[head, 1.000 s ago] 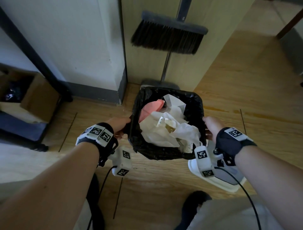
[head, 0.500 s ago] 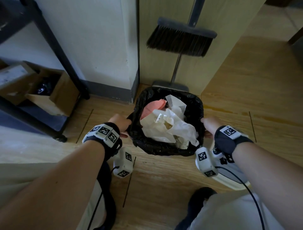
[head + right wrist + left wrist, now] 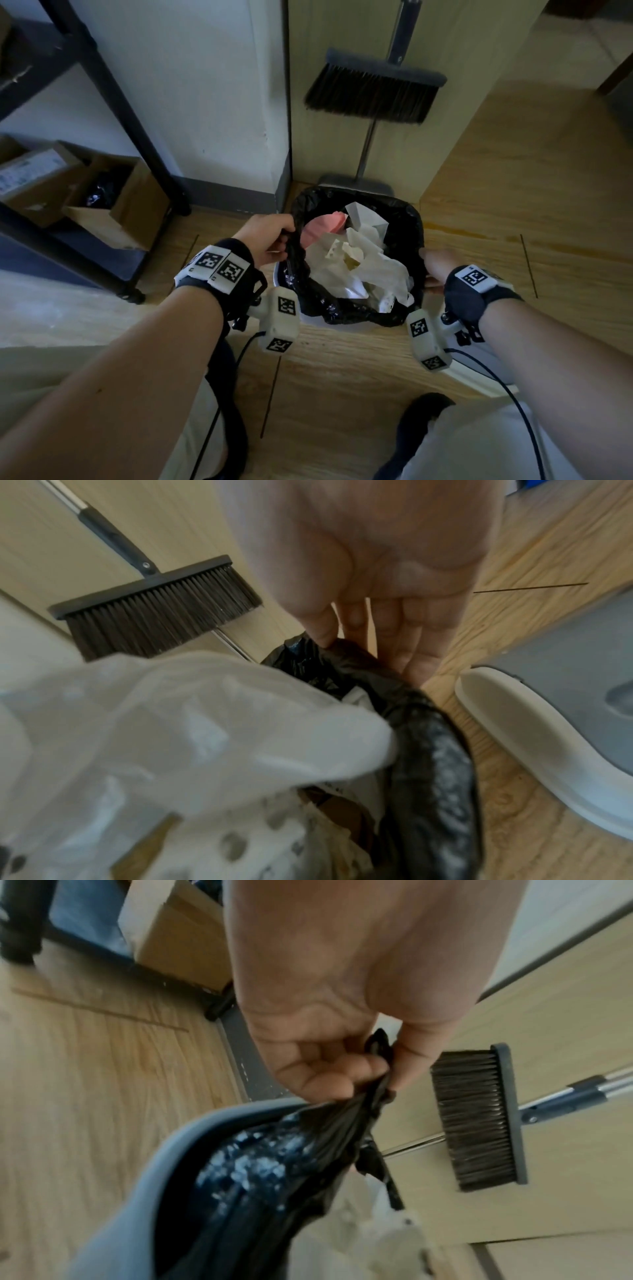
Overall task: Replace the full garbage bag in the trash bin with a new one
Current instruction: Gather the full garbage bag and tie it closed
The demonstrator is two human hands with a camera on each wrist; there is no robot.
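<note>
- Head view: a wood-look floor [image 3: 342, 370] meets a pale wall, with a broom [image 3: 371, 90] hanging on a panel and a cardboard box [image 3: 113, 209] on a low shelf at the left. A second ago the garbage bag [image 3: 394, 219] still lay folded over the trash bin [image 3: 278, 277] on the left side. Now the left hand [image 3: 269, 236] has gathered that edge into a bunch and lifted it, baring the bin's grey rim. I judge the bag is being freed for lifting out.
- Head view: the right hand [image 3: 435, 269] sits at the bag's opposite edge, which still looks draped over the rim. The crumpled paper [image 3: 356, 267] fills the bag between the hands.
- Left wrist view: the fingers [image 3: 325, 1080] curl tight and, with the thumb, pinch a twisted bunch of black plastic just above the bin's rim.
- Right wrist view: the fingers [image 3: 421, 645] reach almost straight down the outside of the bag's edge, with the thumb touching its top. A firm grip is not evident. A bin lid [image 3: 561, 718] lies on the floor just beside.
</note>
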